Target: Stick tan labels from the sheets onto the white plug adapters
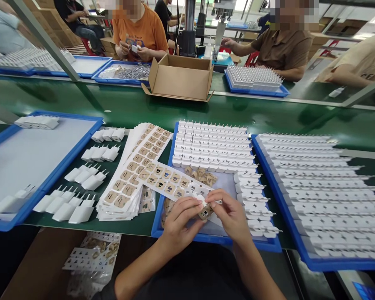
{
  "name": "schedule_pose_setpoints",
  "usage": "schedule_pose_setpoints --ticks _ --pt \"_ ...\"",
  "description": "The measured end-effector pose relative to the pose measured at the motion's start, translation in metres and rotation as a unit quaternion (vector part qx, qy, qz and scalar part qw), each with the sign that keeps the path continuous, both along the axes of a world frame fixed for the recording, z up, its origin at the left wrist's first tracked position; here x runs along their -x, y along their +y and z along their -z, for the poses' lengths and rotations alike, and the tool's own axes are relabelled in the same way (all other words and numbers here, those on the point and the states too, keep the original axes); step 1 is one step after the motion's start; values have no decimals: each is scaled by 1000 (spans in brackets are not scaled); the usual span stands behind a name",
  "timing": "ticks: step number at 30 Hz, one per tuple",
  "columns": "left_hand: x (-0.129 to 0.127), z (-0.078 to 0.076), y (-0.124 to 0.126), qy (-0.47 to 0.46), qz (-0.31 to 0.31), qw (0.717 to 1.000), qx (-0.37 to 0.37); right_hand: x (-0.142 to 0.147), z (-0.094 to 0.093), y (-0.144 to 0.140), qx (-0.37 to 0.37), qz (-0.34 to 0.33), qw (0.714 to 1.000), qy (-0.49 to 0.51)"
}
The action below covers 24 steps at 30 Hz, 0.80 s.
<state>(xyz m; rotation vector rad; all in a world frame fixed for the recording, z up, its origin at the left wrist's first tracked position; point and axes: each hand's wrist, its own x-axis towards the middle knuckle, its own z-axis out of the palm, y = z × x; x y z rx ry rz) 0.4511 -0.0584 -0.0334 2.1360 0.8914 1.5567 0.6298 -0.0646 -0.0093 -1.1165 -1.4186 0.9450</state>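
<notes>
you've got both hands pinched on one small white plastic plug adapter (203,204) with a tan label, over the near edge of the middle blue tray (187,238) | left hand (179,223) and right hand (229,214) fingers closed on it | long axis looks roughly left-right, facing can't tell | 3 blue trays near you | 4 rows of loose white adapters (81,183) at left

We are sitting at a long green workbench (81,104) running across a bright factory floor, and other people are working on the far side, beyond slanting metal struts (43,39).
</notes>
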Motion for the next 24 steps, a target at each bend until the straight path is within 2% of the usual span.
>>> schedule_pose_setpoints --ticks 4,6,8,10,12,13,15,17,19,22,24 --pt "0 1 0 -6 7 1000 17 -6 -6 1 -38 -21 994 -96" --pt "0 1 0 -8 8 1000 29 -6 -8 1 -119 -5 978 -172" --pt "1 2 0 -15 3 999 51 -3 -11 -3 -206 6 949 -237" --pt "3 3 -1 -22 0 997 74 -1 -14 -9 -244 -11 935 -257" --pt "4 5 0 -27 -2 994 105 -1 -14 -15 -232 -28 946 -223" --pt "4 6 -1 -31 -2 992 126 -2 -13 -17 -217 -15 956 -196" --pt "3 8 -2 -54 -5 984 170 -7 -9 -17 -171 70 970 -161" --pt "1 7 -4 -89 -4 977 196 -15 -1 -11 -99 190 958 -190" --pt "0 2 -5 -116 0 973 200 -22 9 -2 -38 252 925 -282" --pt "14 -11 -2 -127 -17 975 183 -33 26 14 3 216 904 -370" --pt "40 -19 3 -117 -74 979 150 -40 39 23 -1 198 901 -387"
